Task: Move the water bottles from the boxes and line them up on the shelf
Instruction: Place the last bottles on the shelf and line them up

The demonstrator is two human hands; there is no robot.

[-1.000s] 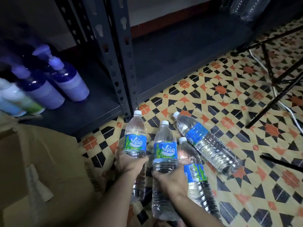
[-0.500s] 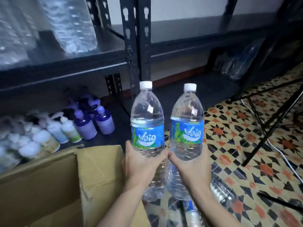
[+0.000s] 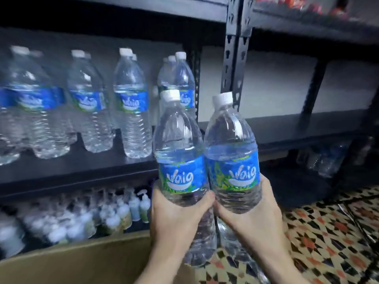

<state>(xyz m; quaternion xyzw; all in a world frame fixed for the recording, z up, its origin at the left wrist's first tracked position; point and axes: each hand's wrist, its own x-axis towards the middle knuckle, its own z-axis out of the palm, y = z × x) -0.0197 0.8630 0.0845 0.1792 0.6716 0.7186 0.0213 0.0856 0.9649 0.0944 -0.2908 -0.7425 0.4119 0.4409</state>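
Before the dark metal shelf (image 3: 82, 171) carrying a far-left row of clear blue-labelled water bottles (image 3: 131, 111), above a near brown cardboard box (image 3: 82, 263), two upright white-capped bottles touch, the left bottle (image 3: 180, 152) gripped by the left hand (image 3: 174, 222) with curled fingers, the right bottle (image 3: 231, 156) likewise by the right hand (image 3: 252, 220).

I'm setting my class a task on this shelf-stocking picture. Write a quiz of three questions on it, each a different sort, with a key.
1. True or false: the left hand grips the left bottle and the right hand grips the right bottle, both caps up.
2. The lined-up bottles on the shelf are: A lying flat; B standing upright; C upside down.
3. Fill in: the labels of both held bottles are mainly ___ in colour.
Key: 1 true; 2 B; 3 blue.
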